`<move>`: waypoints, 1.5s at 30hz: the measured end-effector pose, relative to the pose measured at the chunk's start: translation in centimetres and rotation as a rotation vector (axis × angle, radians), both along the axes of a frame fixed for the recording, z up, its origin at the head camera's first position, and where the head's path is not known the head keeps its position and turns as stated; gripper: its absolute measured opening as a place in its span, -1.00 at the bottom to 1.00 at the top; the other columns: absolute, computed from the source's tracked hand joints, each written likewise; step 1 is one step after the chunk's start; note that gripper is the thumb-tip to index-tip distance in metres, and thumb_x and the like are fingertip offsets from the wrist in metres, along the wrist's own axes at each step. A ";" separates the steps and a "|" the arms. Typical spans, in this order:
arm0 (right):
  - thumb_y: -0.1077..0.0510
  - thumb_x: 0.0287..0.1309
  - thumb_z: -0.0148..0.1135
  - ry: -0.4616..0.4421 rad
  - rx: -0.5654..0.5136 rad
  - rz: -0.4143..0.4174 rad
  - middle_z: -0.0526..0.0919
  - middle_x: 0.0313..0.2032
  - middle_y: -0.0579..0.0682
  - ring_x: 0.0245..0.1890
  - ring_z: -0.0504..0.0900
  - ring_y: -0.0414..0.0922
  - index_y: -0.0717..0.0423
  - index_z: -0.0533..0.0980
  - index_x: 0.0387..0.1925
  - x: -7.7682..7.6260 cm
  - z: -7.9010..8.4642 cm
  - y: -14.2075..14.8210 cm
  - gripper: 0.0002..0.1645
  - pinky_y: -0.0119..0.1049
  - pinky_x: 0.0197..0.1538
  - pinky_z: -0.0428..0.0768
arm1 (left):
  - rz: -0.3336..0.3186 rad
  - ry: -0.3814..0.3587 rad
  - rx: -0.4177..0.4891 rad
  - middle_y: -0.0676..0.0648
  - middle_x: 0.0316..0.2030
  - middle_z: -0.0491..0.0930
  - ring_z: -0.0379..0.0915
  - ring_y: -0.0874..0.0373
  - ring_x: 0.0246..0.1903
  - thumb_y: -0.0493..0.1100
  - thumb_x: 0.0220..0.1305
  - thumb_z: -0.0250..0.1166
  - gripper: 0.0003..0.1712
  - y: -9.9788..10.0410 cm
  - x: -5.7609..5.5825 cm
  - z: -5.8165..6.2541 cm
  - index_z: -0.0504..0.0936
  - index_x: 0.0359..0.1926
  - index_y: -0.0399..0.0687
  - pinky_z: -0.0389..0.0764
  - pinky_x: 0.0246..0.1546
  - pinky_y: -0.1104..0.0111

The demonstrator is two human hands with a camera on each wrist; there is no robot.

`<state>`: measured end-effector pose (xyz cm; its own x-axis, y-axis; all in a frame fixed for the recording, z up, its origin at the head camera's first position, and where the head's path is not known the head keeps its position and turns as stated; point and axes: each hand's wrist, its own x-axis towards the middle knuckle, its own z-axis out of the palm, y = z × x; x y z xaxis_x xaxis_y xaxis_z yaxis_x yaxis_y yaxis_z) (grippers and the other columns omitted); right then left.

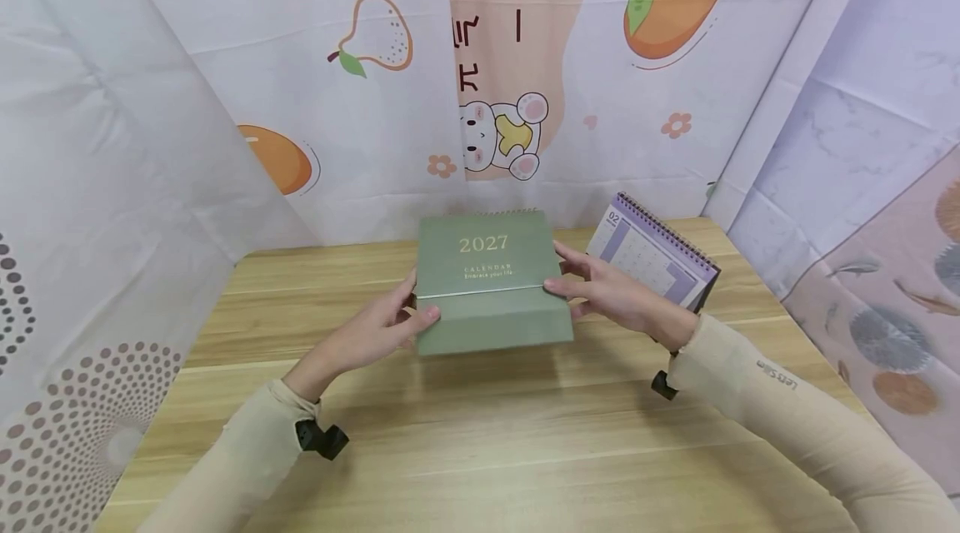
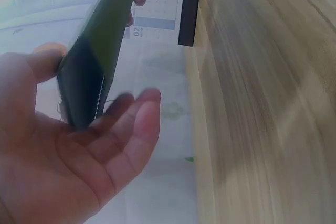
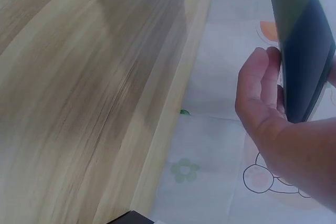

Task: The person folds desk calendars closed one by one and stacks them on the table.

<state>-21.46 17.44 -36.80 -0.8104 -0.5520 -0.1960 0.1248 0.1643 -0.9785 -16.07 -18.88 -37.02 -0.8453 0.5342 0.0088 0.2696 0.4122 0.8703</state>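
A green desk calendar (image 1: 480, 266) marked 2027 is held up over the wooden table between both hands, its wire binding along the far edge. My left hand (image 1: 378, 329) grips its left side, thumb on the front and fingers behind. On the opposite side my right hand (image 1: 611, 291) grips the edge the same way, thumb near the fold line. The left wrist view shows the calendar (image 2: 86, 77) edge-on, with a dark inner side and a gap to the tabletop. In the right wrist view the right hand (image 3: 273, 108) has its fingers along the calendar's back.
A purple and white desk calendar (image 1: 652, 254) stands at the back right of the wooden table (image 1: 480, 450), just behind my right hand. A white printed curtain (image 1: 300, 83) hangs behind the table's far edge, with more cloth (image 1: 847, 266) along the right side.
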 end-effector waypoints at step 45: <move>0.16 0.36 0.32 -0.009 0.060 0.078 0.58 -0.08 0.21 -0.39 0.72 -0.01 -0.01 -0.28 0.63 0.0 -2.8 -0.4 0.16 -0.02 -0.34 0.74 | 0.051 -0.135 -0.027 -0.09 -0.40 0.54 0.42 0.13 -0.65 -0.02 0.26 0.49 0.23 -0.3 -0.9 -1.4 -0.19 0.59 -0.31 0.64 -0.62 0.11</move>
<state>-21.49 17.04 -39.64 -0.7633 -0.6008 -0.2377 0.1183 0.2318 -0.9655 -16.94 -19.14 -38.47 -0.8641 0.4888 -0.1203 0.1291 0.4460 0.8857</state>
